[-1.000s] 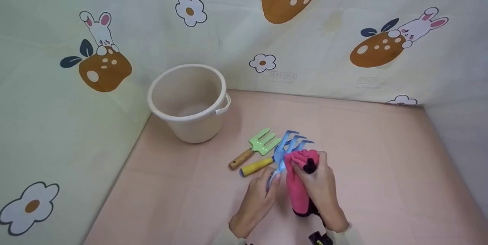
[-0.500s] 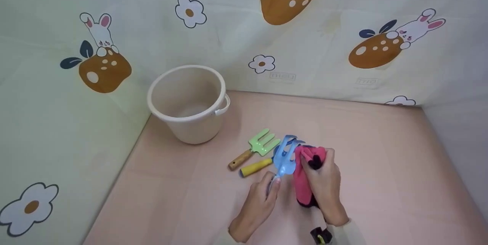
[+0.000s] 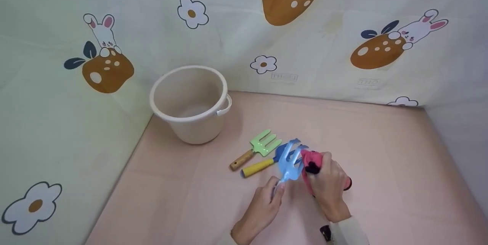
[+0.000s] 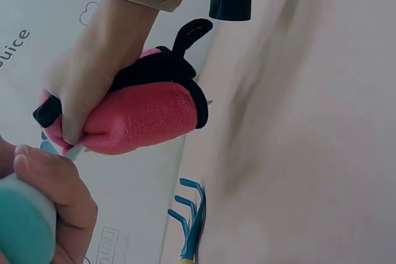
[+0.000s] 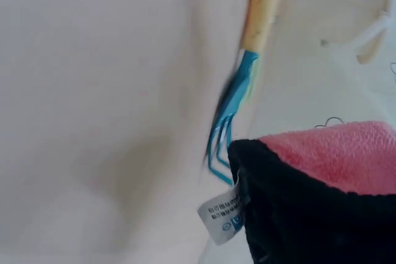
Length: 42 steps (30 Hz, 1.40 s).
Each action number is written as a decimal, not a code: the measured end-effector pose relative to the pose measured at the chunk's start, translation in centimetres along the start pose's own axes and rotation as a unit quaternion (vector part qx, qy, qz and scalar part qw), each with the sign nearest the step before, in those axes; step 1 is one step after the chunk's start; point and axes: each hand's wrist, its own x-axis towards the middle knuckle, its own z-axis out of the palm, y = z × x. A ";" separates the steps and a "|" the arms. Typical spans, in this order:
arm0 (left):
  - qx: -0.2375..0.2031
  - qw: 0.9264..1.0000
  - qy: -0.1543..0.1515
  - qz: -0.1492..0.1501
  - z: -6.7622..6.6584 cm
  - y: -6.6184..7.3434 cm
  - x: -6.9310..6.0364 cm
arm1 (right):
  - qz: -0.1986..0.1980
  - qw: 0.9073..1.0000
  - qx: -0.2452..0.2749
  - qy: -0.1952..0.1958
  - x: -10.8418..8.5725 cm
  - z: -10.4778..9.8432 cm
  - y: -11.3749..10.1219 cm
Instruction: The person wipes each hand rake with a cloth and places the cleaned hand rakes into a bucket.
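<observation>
In the head view my left hand (image 3: 263,203) grips the handle of a light blue hand fork (image 3: 289,170), its tines pointing up and away. My right hand (image 3: 329,182) clutches a bunched pink plush cloth (image 3: 312,157) with black edging against the right side of the tines. Part of the tines is hidden by the cloth. The left wrist view shows the pink cloth (image 4: 145,115) hanging from the right fist, and the fork's teal handle end (image 4: 25,224) in my left fist. From the right wrist, the cloth (image 5: 346,153) shows a white label (image 5: 221,216).
Behind the fork lies a dark blue hand rake (image 3: 280,152) with a yellow handle (image 3: 257,168). A green hand fork (image 3: 265,144) with a wooden handle lies to its left. A cream bucket (image 3: 198,130) stands at the back left. Patterned fabric walls enclose the pink surface.
The right hand and cloth have shifted right along the tines and turned, so the cloth's loose end now points right. The light blue fork has moved slightly right and rotated in the left hand.
</observation>
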 end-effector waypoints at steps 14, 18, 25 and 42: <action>-0.009 1.000 -0.023 -0.010 -0.8 1.1 -0.6 | -0.009 0.999 0.021 0.047 0.6 -1.4 0.5; -0.004 1.000 -0.018 0.012 -1.3 1.1 -0.3 | 0.036 0.998 0.022 0.041 1.1 -1.9 0.6; -0.017 1.000 -0.002 -0.017 -2.6 0.0 -0.7 | 0.147 0.988 0.041 0.031 2.5 -3.7 1.8; -0.019 1.000 -0.005 0.009 -2.2 0.1 -0.4 | 0.157 0.880 0.328 -0.305 2.3 -5.3 -2.1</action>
